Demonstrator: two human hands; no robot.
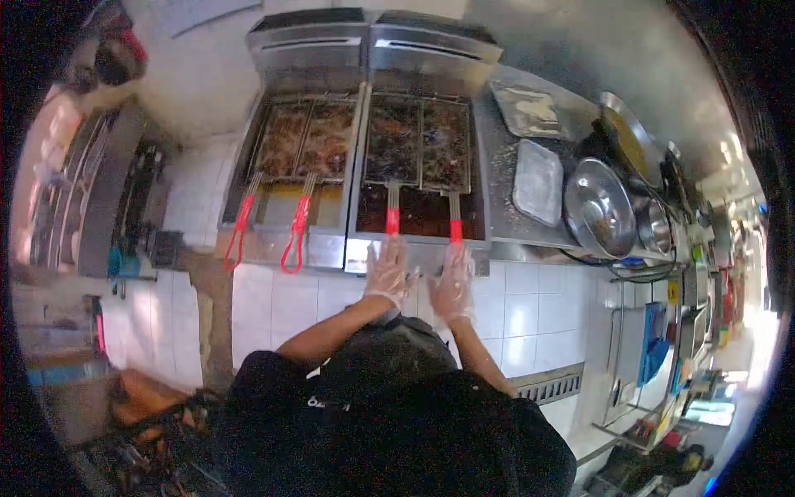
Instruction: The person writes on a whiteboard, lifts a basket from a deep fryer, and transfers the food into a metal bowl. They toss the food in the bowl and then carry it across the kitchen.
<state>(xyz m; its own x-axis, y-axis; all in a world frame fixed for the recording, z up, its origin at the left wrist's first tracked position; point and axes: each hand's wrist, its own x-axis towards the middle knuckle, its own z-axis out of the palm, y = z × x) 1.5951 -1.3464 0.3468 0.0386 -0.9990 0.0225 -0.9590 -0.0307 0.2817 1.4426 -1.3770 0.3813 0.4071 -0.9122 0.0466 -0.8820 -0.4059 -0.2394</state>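
Two wire fryer baskets (pixel 393 145) sit side by side in the right-hand fryer, in dark oil, with pieces of food in them that I cannot make out. Each has a red-coated handle sticking out over the front edge. My left hand (pixel 387 269), in a clear plastic glove, is closed over the end of the left red handle (pixel 392 220). Gloved the same way, my right hand (pixel 452 286) is on the end of the right red handle (pixel 455 230). My fingers and palms hide the lower loops of both handles.
The left fryer (pixel 306 214) holds two more baskets with red handles (pixel 242 224) pointing outward. On the steel counter to the right are a white tray (pixel 537 182), a second tray (pixel 530 112) and a large metal bowl (pixel 598 207). White tiles lie below.
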